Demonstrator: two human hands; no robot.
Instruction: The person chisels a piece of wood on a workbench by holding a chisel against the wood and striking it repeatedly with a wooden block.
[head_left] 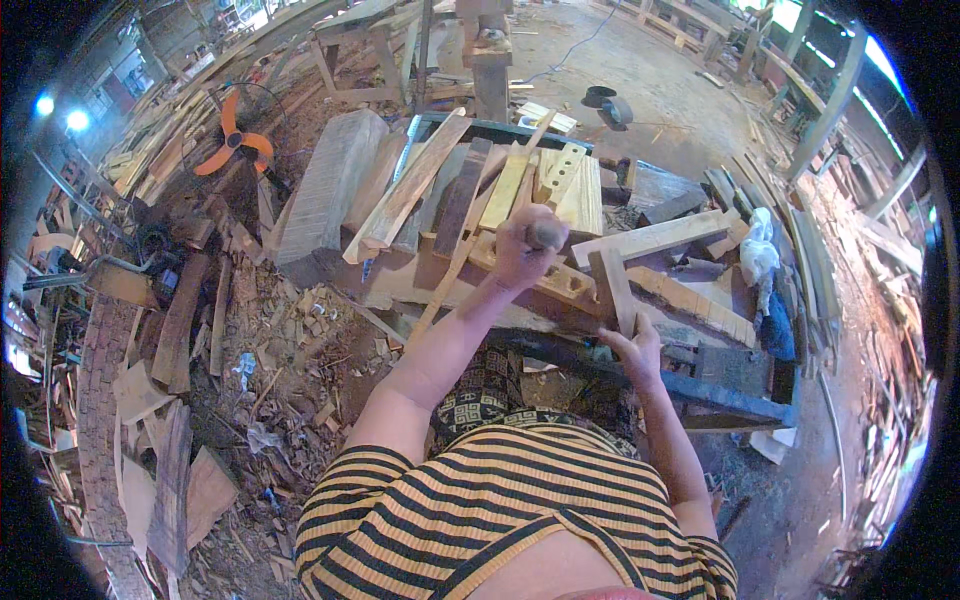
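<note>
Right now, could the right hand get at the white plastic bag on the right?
Probably not without letting go: the right hand holds a wooden piece, and boards lie between it and the white plastic bag.

wood strip (613,285): brown | shirt (480,480): tan-black stripes | trousers (468,409): black, pale print | fan (234,139): orange

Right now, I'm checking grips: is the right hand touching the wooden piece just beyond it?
Touching: the head view shows the right hand gripping the wooden piece at its near end.
</note>
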